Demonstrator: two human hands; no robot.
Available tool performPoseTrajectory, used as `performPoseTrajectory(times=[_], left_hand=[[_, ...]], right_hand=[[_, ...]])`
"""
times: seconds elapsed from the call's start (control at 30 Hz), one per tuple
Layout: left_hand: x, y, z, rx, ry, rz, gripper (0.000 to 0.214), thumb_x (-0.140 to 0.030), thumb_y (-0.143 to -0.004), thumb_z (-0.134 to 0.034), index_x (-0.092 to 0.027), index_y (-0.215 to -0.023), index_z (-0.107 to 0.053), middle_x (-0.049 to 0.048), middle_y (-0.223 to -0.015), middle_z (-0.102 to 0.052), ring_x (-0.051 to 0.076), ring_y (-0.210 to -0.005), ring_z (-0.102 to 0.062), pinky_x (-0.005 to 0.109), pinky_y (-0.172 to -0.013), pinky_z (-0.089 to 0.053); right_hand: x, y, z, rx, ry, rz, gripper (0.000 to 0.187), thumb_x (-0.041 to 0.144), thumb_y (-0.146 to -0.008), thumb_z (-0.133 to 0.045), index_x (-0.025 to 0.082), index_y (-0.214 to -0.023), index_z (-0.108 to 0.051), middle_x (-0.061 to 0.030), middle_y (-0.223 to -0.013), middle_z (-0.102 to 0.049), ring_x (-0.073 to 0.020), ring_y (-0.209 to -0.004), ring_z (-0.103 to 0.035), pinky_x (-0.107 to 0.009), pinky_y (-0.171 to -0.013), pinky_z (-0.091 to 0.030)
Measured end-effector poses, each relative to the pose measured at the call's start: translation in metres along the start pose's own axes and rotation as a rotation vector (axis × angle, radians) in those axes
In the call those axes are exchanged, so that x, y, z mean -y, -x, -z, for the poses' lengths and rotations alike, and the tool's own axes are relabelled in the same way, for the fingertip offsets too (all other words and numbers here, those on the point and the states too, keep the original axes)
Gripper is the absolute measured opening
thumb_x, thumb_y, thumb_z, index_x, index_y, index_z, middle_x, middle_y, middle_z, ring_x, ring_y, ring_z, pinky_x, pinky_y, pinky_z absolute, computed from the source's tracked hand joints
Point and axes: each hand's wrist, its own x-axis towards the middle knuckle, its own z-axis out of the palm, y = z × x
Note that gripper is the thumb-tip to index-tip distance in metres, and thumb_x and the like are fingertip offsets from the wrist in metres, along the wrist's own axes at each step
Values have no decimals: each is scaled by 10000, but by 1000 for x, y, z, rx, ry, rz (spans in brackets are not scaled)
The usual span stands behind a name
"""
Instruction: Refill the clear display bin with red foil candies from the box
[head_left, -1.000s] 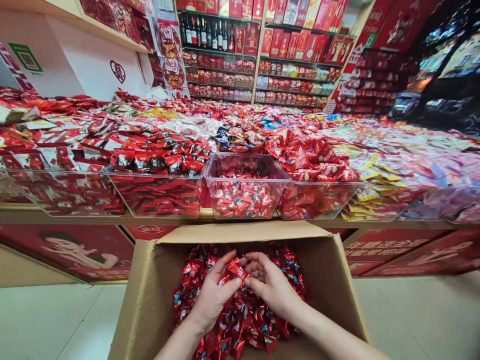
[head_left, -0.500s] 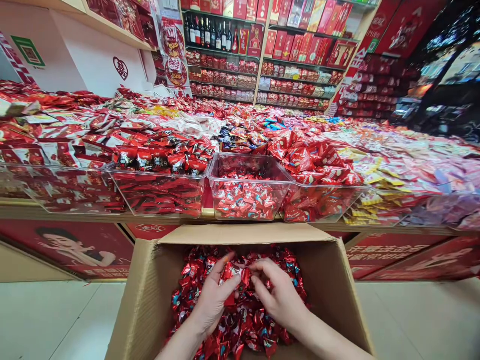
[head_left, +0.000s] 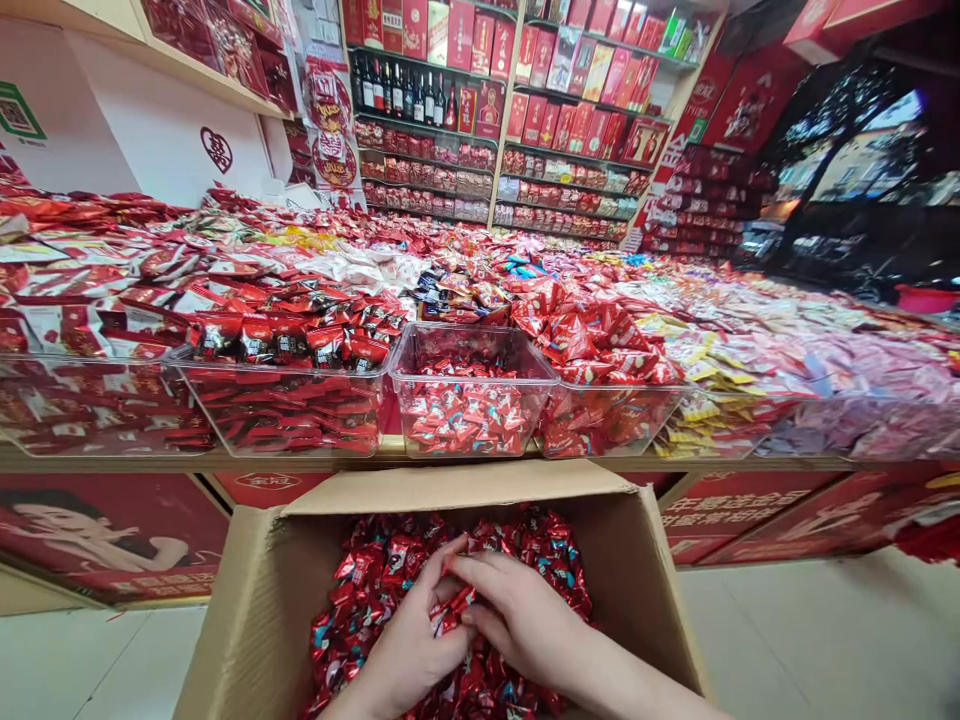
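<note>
Both hands are down in an open cardboard box (head_left: 247, 600) filled with red foil-wrapped candies (head_left: 375, 580). My left hand (head_left: 409, 640) curls its fingers around a bunch of candies, with the fingertips buried in the pile. Cupped against it from the right, my right hand (head_left: 517, 615) also has its fingers closed over candies. Just beyond the box, on the counter edge, stands a clear plastic bin (head_left: 469, 395) partly filled with the same candies.
More clear bins (head_left: 285, 405) of red sweets line the counter edge on both sides, and heaps of wrapped sweets cover the counter behind them. Shelves (head_left: 495, 110) of red boxes and bottles stand at the back. Pale floor tiles (head_left: 825, 640) lie on both sides of the box.
Both hands have sunk from the top of the pile deeper into the candies and closed together around a bunch. The camera has shifted slightly to the right.
</note>
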Motion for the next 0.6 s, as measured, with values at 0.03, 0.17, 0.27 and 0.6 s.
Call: performPoseTrajectory(times=[0.03, 0.17, 0.27, 0.6], left_hand=[[-1, 1, 0, 23, -5, 7, 607, -38, -612, -501, -237, -1174, -384, 48, -1202, -472, 179, -1082, -435, 286, -913, -333], [1, 2, 1, 76, 5, 61, 409, -135, -605, -614, -207, -1002, -546, 39, -1021, -587, 190, -968, -500, 288, -861, -365], [5, 1, 3, 26, 73, 124, 248, -285, -623, -632, -179, -845, -600, 21, -825, -619, 169, -768, -545, 282, -719, -418], [8, -2, 6, 98, 484, 249, 242, -371, -612, -643, -191, -752, -563, -40, -535, -550, 65, -430, -484, 171, -415, -323]], right_hand=[[0, 0, 2, 24, 0, 15, 329, 130, -752, -475, 236, -1063, -502, -34, -973, -550, -152, -887, -498, -262, -790, -410], [1, 0, 8, -53, 34, -67, 153, 112, -766, -412, 180, -778, -549, -16, -743, -557, -121, -684, -501, -225, -645, -418], [6, 0, 17, -83, 30, -128, 176, 78, -734, -392, 169, -809, -522, -22, -737, -553, -123, -663, -491, -228, -612, -420], [21, 0, 44, 158, 359, 381, 227, 138, -824, -353, 145, -923, -557, -75, -917, -588, -149, -790, -482, -257, -733, -413]])
